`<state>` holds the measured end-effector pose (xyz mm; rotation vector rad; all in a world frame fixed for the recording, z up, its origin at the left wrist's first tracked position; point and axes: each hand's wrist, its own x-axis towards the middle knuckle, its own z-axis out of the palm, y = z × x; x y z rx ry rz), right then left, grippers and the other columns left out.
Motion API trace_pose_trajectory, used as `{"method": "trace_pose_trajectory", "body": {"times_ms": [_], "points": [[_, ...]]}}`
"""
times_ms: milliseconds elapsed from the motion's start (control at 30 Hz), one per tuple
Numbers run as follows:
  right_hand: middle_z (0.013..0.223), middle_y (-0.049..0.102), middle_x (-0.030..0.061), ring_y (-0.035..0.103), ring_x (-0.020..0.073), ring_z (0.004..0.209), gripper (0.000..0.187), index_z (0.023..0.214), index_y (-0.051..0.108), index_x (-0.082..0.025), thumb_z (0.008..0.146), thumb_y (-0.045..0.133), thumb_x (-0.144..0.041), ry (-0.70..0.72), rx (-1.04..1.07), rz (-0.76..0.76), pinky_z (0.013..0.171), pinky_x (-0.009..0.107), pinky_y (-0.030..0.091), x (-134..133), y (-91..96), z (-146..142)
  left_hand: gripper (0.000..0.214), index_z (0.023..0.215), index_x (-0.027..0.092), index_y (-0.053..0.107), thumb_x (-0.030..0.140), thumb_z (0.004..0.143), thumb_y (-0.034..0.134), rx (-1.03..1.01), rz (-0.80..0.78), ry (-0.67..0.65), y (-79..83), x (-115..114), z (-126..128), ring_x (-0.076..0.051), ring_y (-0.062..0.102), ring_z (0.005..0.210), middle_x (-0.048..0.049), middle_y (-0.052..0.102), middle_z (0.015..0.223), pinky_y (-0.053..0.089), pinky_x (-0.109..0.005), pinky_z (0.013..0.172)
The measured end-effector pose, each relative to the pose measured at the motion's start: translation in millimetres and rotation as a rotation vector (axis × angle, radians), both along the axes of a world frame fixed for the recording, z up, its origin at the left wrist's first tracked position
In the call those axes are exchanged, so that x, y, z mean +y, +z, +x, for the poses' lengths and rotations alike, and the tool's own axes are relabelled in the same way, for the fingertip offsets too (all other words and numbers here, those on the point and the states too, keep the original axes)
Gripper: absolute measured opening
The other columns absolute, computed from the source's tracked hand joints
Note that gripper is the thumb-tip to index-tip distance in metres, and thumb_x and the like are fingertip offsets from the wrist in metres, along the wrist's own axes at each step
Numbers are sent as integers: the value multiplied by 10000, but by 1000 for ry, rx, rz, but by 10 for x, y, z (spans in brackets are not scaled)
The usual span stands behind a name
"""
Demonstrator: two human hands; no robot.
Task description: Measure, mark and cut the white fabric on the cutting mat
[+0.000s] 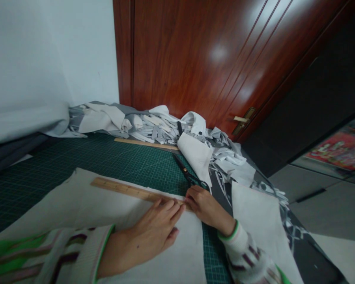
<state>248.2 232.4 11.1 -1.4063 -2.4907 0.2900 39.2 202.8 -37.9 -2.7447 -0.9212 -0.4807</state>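
Note:
A wooden ruler (pixel 121 188) lies along the far edge of a white fabric piece (pixel 85 209) spread on the green cutting mat (pixel 106 157). My left hand (pixel 154 230) rests flat on the fabric, fingers stretched out onto the ruler's right end. My right hand (pixel 205 207) sits at the ruler's right tip, fingers curled in a pinch on something I cannot make out. Black scissors (pixel 187 173) lie on the mat just beyond my right hand.
A heap of grey and white fabric scraps (pixel 165 126) lies at the mat's far edge, with a second wooden ruler (pixel 144 143) beside it. Another white piece (pixel 260 221) lies at right. A red-brown door (pixel 213 59) stands behind. The table's edge drops off at right.

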Motion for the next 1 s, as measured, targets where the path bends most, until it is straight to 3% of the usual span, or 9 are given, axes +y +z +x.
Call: {"method": "trace_pose_trajectory", "body": {"times_ms": [233,500,600,733,867,1000], "points": [[881,642,82,615,213,843,184,835,585,-172,938,458,-87,-96,-265,2,727,309,453,-81,65,135,488,1404,129,470,385,996,392,-14,17,4,-34,3,4,-274,437,1232,-101,574,1351,321,-436,1010],[882,685,105,658,236,837,175,825,607,-193,867,514,-51,-165,-397,35,683,316,450,-156,46,288,490,1427,134,440,374,1003,387,-37,-48,-8,-101,11,0,-262,427,1266,-87,551,1393,313,-436,1047],[874,689,94,666,236,826,140,819,590,-208,898,515,-119,-253,-336,31,668,316,440,-164,24,446,489,1446,158,412,359,1001,409,-65,-116,-11,-71,14,-7,-259,410,1305,-73,514,1434,314,-438,1085],[844,672,61,657,222,785,141,833,555,-220,946,473,-201,-304,-98,-15,665,317,440,-178,15,650,467,1394,184,476,345,957,514,-54,-236,-20,14,28,-21,-297,387,1353,-91,477,1459,330,-470,1111],[792,646,47,627,214,727,178,815,534,-224,964,450,-275,-309,114,13,649,318,439,-232,-46,715,463,1357,174,500,347,932,560,-77,-230,-41,74,53,-26,-321,403,1347,-119,489,1439,360,-481,1096],[765,645,36,626,210,700,194,830,532,-229,975,443,-322,-308,223,18,639,318,438,-264,-139,677,446,1364,181,477,221,928,556,-139,-193,-59,111,79,-14,-270,500,1227,-83,578,1317,397,-432,1055]]}}
